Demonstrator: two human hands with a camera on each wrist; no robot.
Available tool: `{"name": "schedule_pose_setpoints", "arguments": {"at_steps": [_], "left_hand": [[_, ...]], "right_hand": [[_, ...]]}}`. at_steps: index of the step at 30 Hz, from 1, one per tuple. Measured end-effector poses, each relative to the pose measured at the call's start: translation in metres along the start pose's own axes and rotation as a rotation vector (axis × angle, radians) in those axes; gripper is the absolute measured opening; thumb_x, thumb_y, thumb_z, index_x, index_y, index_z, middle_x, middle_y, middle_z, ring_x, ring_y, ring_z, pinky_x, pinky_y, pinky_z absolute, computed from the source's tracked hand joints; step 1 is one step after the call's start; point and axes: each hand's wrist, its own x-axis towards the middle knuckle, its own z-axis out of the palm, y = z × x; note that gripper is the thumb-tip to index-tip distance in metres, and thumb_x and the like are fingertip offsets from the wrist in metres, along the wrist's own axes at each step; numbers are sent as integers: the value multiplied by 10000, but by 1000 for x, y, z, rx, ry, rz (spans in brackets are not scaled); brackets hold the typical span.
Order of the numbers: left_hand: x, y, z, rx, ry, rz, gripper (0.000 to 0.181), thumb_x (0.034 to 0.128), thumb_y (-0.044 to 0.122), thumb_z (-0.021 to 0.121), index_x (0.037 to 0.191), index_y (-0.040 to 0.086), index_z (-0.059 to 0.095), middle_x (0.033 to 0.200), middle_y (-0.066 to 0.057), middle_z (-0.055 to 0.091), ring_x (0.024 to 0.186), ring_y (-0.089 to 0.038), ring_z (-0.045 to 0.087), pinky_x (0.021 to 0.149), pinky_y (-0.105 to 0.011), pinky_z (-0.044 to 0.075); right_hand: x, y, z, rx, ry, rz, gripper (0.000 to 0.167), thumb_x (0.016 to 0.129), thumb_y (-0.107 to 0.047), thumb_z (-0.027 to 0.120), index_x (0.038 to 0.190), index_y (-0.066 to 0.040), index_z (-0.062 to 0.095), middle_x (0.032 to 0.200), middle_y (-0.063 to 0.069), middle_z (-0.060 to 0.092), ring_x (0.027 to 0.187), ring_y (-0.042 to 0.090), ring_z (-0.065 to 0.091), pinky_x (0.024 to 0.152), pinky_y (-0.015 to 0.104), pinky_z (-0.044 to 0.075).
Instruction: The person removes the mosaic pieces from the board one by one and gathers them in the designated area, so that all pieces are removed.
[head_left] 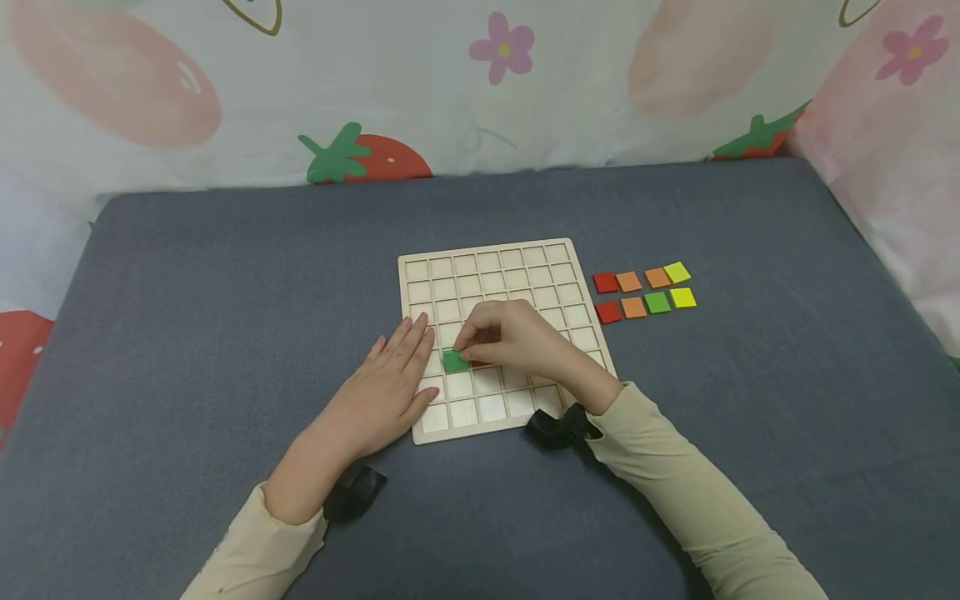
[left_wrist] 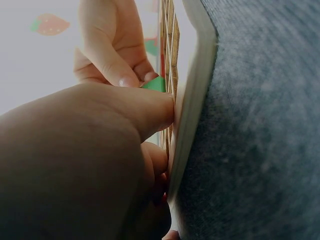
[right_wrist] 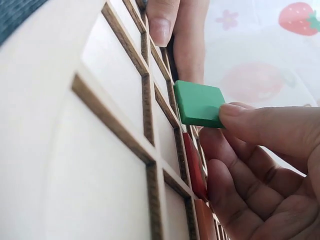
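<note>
A pale wooden grid board [head_left: 491, 407] lies on the dark cloth. My left hand [head_left: 381, 396] rests on its left edge, fingers extended. Between thumb and fingers my right hand [head_left: 521, 340] pinches a green square tile [right_wrist: 201, 102] by one edge, above the left part of the grid. In the right wrist view the tile is tilted, its far edge close to the cell dividers. A red tile [right_wrist: 194, 167] and an orange tile [right_wrist: 204, 220] sit in neighbouring cells, mostly hidden by the right hand in the head view.
To the right of the board lie two short rows of loose tiles: red [head_left: 605, 282], orange [head_left: 628, 282], yellow [head_left: 677, 272] and green [head_left: 657, 302] among them. Black wrist devices [head_left: 558, 428] hang at both cuffs. A printed curtain [head_left: 570, 108] stands behind the table.
</note>
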Motion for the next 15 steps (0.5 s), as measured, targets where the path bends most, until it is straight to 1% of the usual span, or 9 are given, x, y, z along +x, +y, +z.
{"name": "schedule_pose_setpoints", "arguments": {"at_steps": [5, 15], "left_hand": [[0, 0, -1, 0, 3, 1, 649, 992, 290, 459, 1472, -58, 197, 1558, -177, 105, 1431, -303, 66, 1118, -504, 159], [1, -1, -1, -12, -17, -11, 662, 988, 298, 468, 1478, -47, 187, 1562, -167, 81, 1433, -299, 51, 1120, -503, 148]], "right_hand": [[1, 1, -1, 35, 10, 5, 44, 804, -25, 733, 843, -42, 727, 824, -1, 663, 754, 91, 607, 715, 252, 511], [1, 3, -4, 37, -5, 31, 48, 806, -33, 733, 853, -44, 734, 828, 0, 669, 761, 102, 605, 710, 260, 505]]}}
